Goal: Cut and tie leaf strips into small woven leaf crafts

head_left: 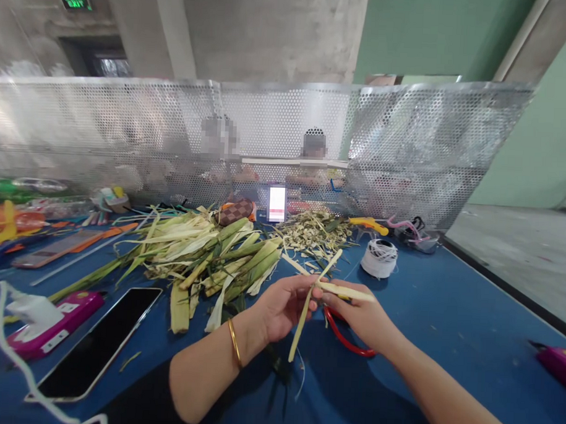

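Note:
My left hand (284, 308), with a gold bangle at its wrist, pinches pale corn husk strips (300, 327) where they cross. From the other side, my right hand (360, 317) closes its fingers on the same crossing, and one folded strip end points right over it. A thin thread (301, 376) dangles below the strips. Under my right hand lies a red loop handle (348, 341), apparently of scissors, its other parts hidden. Ahead on the left is a heap of green and yellow corn husks (184, 242). A spool of white thread (378, 260) stands beyond my right hand.
A phone (104, 339) and a purple power strip (82, 307) with a white cable lie left on the blue table (450, 329). Husk scraps (317, 232) are piled at the back. A perforated metal screen (277, 106) bounds the far edge, with people behind it.

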`<action>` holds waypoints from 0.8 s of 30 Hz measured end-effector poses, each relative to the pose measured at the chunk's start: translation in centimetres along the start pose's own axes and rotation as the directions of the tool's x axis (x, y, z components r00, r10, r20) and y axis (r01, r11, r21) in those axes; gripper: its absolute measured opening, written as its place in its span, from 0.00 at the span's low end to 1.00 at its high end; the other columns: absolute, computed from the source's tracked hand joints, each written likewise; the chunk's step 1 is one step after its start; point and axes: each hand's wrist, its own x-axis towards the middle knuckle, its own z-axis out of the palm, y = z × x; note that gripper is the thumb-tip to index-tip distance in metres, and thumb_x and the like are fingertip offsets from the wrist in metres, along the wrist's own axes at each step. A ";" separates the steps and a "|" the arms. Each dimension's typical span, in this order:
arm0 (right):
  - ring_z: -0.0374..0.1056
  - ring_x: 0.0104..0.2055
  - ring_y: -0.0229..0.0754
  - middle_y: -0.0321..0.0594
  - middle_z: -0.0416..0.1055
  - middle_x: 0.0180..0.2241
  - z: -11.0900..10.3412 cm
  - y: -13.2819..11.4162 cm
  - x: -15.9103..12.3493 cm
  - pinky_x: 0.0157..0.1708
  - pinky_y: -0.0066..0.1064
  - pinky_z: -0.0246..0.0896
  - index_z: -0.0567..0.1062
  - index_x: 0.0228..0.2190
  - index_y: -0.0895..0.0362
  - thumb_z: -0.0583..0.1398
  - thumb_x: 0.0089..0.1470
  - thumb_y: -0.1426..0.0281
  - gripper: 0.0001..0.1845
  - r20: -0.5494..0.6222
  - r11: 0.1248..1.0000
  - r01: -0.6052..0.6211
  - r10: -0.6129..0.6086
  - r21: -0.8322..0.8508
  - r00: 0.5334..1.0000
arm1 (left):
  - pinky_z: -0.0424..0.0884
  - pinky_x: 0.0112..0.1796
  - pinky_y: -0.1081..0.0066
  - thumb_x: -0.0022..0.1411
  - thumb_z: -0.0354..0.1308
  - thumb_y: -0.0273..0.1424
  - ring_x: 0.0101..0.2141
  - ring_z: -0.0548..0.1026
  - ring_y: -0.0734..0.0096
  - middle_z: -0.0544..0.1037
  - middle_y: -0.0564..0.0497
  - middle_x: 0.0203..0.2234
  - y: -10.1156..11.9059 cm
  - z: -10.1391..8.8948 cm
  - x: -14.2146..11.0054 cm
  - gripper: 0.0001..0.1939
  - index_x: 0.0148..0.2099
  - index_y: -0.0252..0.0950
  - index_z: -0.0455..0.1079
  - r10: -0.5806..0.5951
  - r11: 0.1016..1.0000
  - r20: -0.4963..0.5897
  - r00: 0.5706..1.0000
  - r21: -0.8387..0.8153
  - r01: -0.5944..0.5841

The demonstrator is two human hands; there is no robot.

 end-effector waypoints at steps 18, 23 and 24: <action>0.58 0.25 0.38 0.34 0.62 0.20 -0.3 1.2 0.5 0.26 0.29 0.52 0.62 0.18 0.55 0.53 0.55 0.64 0.16 0.072 0.925 0.210 -0.197 -0.317 0.978 | 0.67 0.24 0.77 0.59 0.58 0.33 0.21 0.75 0.75 0.80 0.45 0.32 -0.1 -0.5 0.1 0.10 0.40 0.32 0.73 0.088 0.918 0.006 0.996 0.387 -0.083; 0.58 0.25 0.38 0.34 0.64 0.20 -0.4 1.4 0.6 0.26 0.28 0.53 0.66 0.20 0.56 0.55 0.54 0.62 0.15 0.072 0.962 0.176 -0.164 -0.210 0.984 | 0.68 0.24 0.78 0.57 0.61 0.33 0.22 0.76 0.76 0.80 0.46 0.31 -0.2 -0.4 -0.1 0.09 0.38 0.32 0.74 0.083 0.940 0.009 0.997 0.331 -0.081; 0.59 0.26 0.38 0.34 0.66 0.21 -0.4 1.4 0.6 0.26 0.28 0.54 0.68 0.21 0.57 0.55 0.54 0.61 0.15 0.085 0.970 0.173 -0.160 -0.171 0.983 | 0.67 0.23 0.79 0.56 0.62 0.31 0.22 0.75 0.77 0.79 0.47 0.29 -0.4 -0.4 -0.1 0.08 0.37 0.31 0.74 0.084 0.947 0.006 0.996 0.310 -0.081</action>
